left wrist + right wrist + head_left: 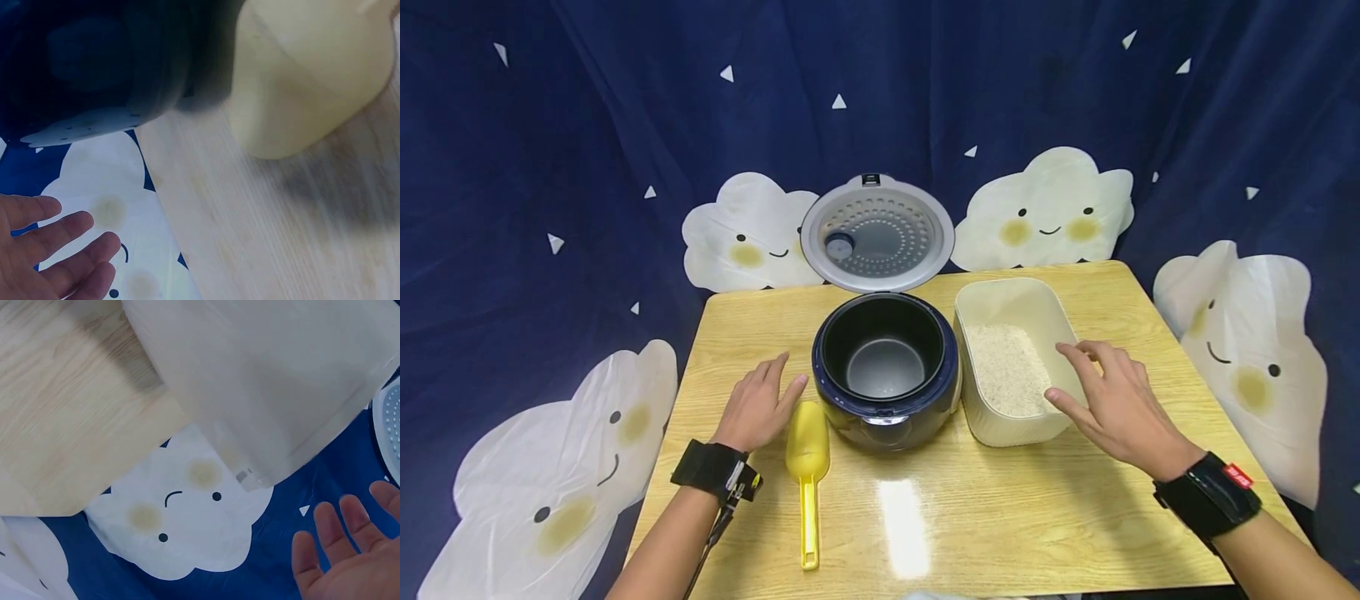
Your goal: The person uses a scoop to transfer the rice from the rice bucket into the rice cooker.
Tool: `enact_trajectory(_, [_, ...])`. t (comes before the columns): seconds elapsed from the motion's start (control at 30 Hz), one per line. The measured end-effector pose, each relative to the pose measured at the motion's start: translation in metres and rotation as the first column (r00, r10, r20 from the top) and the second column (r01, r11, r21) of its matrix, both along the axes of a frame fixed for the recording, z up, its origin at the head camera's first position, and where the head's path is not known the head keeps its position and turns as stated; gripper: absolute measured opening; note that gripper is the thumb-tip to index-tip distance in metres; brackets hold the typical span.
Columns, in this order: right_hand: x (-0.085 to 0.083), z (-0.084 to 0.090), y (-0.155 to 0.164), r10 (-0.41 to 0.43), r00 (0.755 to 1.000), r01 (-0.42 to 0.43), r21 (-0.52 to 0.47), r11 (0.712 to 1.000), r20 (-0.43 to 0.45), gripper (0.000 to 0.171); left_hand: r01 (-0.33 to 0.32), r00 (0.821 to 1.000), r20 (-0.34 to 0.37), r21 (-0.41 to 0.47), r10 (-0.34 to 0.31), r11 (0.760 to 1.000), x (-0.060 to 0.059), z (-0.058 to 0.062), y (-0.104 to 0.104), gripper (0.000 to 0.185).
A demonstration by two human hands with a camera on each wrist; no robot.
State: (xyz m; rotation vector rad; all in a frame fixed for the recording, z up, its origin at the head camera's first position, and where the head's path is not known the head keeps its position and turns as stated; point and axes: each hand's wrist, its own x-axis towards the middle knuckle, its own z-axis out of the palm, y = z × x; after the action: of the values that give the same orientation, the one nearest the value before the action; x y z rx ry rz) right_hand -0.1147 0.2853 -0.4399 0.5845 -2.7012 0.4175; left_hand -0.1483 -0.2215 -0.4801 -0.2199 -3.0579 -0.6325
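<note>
A rice cooker [887, 429] with its lid [887, 233] raised stands at the middle of the table; its dark inner pot [886, 367] shows no contents. On its right is a cream bin [1000, 429] with rice [1007, 367] in the bottom. A yellow scoop [808, 467] lies on the table, left of the cooker's front. My left hand [758, 404] hovers beside the scoop [306, 81], fingers relaxed, holding nothing. Over the bin's right rim my right hand [1116, 400] is spread, thumb and fingers apart and empty; the bin's side [269, 381] fills the right wrist view.
The wooden table [1000, 525] has its back edge against a dark blue curtain [895, 83] with cloud shapes. Cooker and bin stand close side by side. A whitish thing [932, 596] barely shows at the table's front edge.
</note>
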Motion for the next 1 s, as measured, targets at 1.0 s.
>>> enact_trajectory(1.0, [0.023,-0.019,-0.030,0.092,0.994,-0.093,0.011,0.996,0.060,0.042,-0.030,0.995,0.094,0.186,0.012,0.982,-0.017,0.007,0.048,0.085])
